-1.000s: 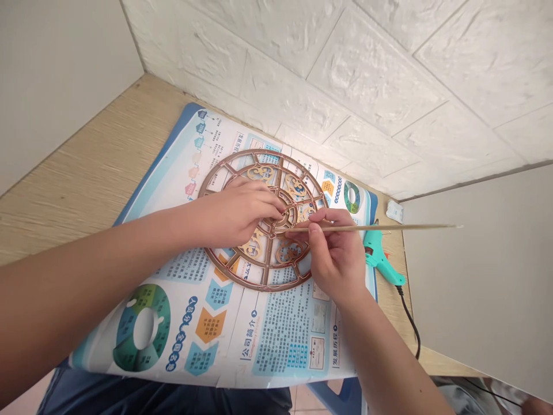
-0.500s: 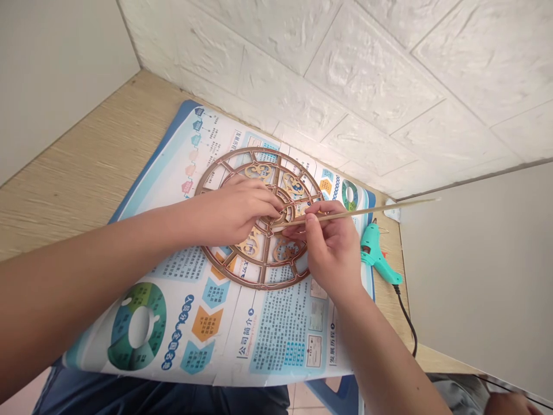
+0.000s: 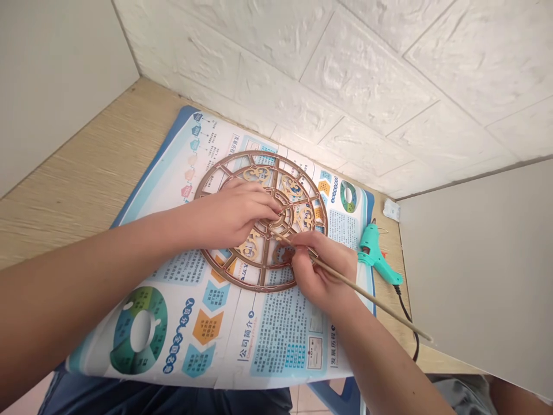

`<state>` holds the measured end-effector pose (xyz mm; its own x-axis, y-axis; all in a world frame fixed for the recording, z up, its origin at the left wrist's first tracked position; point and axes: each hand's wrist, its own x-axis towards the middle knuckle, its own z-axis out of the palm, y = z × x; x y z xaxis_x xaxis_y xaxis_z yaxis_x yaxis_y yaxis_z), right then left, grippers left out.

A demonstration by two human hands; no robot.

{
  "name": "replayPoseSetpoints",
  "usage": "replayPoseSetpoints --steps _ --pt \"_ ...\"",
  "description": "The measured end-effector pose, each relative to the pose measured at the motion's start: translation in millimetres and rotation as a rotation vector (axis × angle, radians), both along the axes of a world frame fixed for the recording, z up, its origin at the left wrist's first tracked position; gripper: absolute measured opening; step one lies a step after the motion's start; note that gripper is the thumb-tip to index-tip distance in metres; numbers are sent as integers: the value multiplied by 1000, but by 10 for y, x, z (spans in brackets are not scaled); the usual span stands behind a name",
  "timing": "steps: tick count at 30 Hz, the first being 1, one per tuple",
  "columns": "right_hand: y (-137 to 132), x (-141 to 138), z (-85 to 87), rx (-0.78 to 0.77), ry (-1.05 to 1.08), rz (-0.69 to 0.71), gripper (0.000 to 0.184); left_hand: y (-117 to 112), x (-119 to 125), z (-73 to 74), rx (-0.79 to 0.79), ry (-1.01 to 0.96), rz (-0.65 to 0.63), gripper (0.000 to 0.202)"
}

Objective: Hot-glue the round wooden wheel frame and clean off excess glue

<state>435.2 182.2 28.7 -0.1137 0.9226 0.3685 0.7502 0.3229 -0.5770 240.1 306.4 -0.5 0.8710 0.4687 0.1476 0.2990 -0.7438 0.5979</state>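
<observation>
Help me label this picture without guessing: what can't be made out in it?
All in the head view:
Part of the round frame: hidden under the left hand.
Whether the stick touches the frame at its tip: too small.
Right hand: its lower fingers are hidden by the hand itself.
Finest print on the sheet: too small.
Grey cloth: cut off by the bottom edge.

Round swung the stick! A moment earlier its far end had tipped up toward the right of the frame, above the teal glue gun; now it slanted to the lower right, cutting across the black cable. The right hand had rolled over and dropped lower. Out popped the gold scroll right of the disc's centre, uncovered, while the thumb slid over part of the lower scroll.
</observation>
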Motion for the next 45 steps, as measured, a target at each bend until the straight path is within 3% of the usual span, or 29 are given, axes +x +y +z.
replayPoseSetpoints --steps 4,12,24,38,45 --pt "35 13 8 -97 141 -49 23 4 -4 10 1 21 -13 48" --pt "219 112 -67 -375 737 -165 15 -2 3 -11 29 0 -12 48" --pt "214 135 -58 -350 710 -183 15 1 3 -20 17 0 -7 47" --pt "235 158 -65 -395 727 -169 12 -18 -16 -63 147 -27 19 41" --pt "243 185 -76 -399 781 -147 10 -42 -44 45 185 51 77 39"
